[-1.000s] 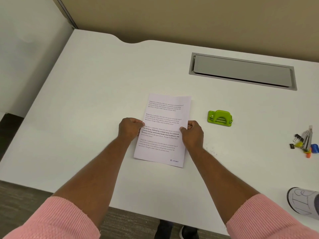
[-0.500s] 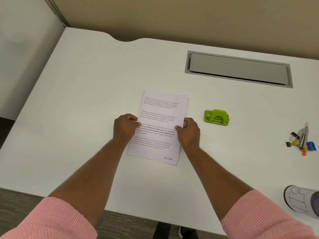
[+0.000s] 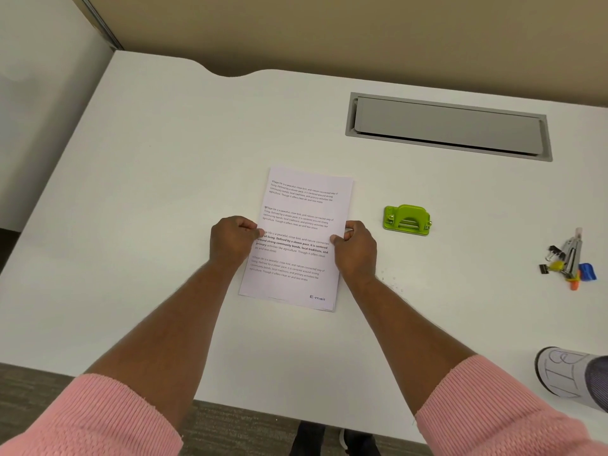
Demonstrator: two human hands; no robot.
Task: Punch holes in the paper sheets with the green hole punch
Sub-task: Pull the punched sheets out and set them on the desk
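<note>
Now | left hand (image 3: 233, 240) and right hand (image 3: 356, 246) pinch paper sheets (image 3: 297, 238) by the long edges | green hole punch (image 3: 407, 220) lies right, nearer right hand

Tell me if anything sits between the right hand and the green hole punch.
Nothing visible does. Bare desk lies between the right hand, which grips the paper sheets, and the green hole punch.

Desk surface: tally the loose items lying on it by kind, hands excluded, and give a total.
Stack of printed paper sheets: 1
Green hole punch: 1
Cluster of small clips and stationery, individual pieces too small to count: 1
White object with drawn lines, cut off at the frame edge: 1
Total: 4
</note>
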